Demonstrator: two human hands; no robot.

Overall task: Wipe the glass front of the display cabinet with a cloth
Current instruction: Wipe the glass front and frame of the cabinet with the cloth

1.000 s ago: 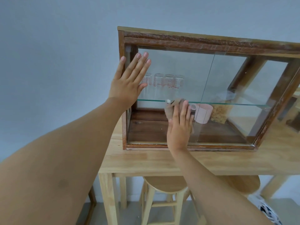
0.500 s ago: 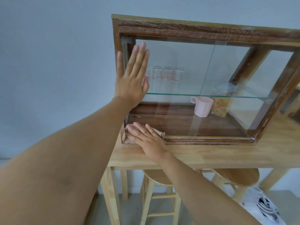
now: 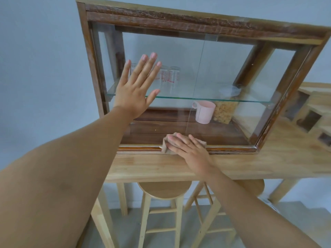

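The wooden display cabinet [image 3: 197, 22] stands on a light wooden table [image 3: 250, 163], its glass front [image 3: 223, 72] facing me. My left hand [image 3: 136, 90] lies flat and spread on the left part of the glass. My right hand [image 3: 189, 151] presses a crumpled beige cloth [image 3: 165, 145] against the bottom edge of the glass, near the middle of the lower frame rail. Fingers cover most of the cloth.
Inside, clear measuring glasses [image 3: 168, 76] stand on a glass shelf [image 3: 232, 100]; a pink cup [image 3: 205, 111] and a jar of cereal [image 3: 223, 113] sit below. Two wooden stools [image 3: 163, 190] stand under the table. A wooden rack [image 3: 311, 115] is at the right.
My right hand with the cloth went from mid-glass down to the bottom left corner, then slid right along the bottom edge. My left hand shifted from the frame onto the glass.
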